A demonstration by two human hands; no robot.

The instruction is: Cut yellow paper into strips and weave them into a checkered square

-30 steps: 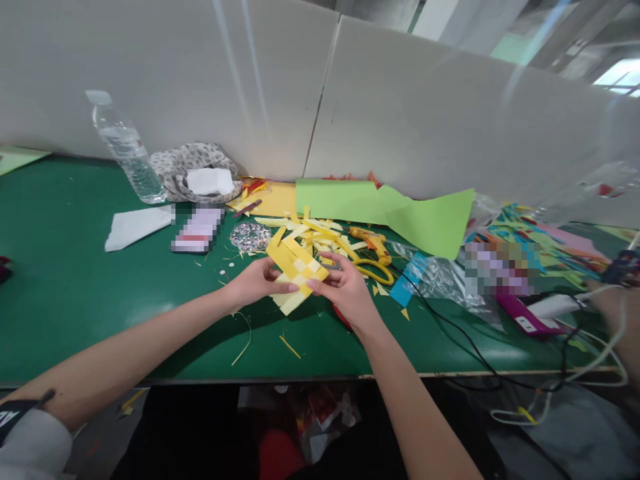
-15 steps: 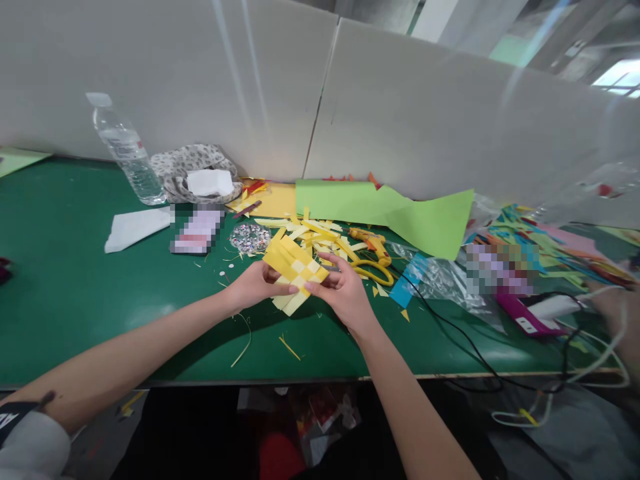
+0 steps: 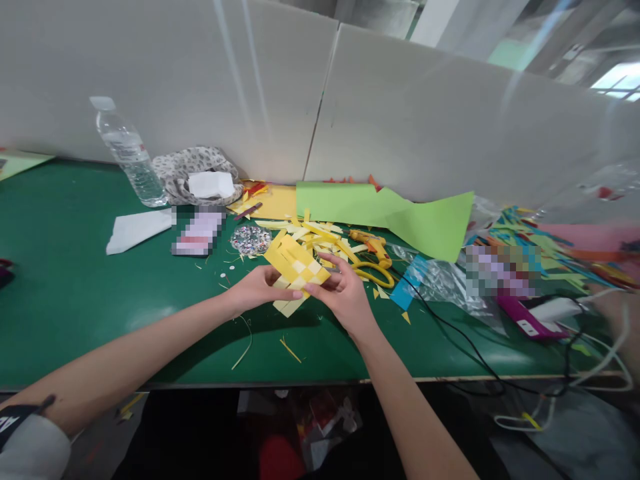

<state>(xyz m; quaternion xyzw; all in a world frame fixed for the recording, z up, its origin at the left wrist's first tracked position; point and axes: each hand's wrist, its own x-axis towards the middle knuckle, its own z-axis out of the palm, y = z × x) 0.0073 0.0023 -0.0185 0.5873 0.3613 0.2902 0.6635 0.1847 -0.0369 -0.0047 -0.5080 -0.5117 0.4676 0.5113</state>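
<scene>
Between my two hands is a woven piece of yellow and cream paper strips (image 3: 299, 263), checkered in its middle and tilted above the table. My left hand (image 3: 257, 290) is closed on its left side, thumb across the front. On the right edge, my right hand (image 3: 344, 291) pinches it with thumb and fingers. Behind it lies a heap of loose yellow paper strips (image 3: 327, 233). Yellow-handled scissors (image 3: 375, 272) rest just beyond my right hand, their blades partly hidden. A yellow glue gun (image 3: 373, 247) lies behind the scissors.
A water bottle (image 3: 129, 157), a patterned cloth pouch (image 3: 195, 167) and a bag of small beads (image 3: 251, 239) stand or lie left. Green paper (image 3: 385, 207) leans along the partition. Right are a blue card (image 3: 409, 281), clear plastic, a black cable (image 3: 453, 330) and another person's hand (image 3: 613, 313).
My hands and the woven paper stay almost in place, the left thumb shifting slightly right. At the far right, pink paper near the other person has moved.
</scene>
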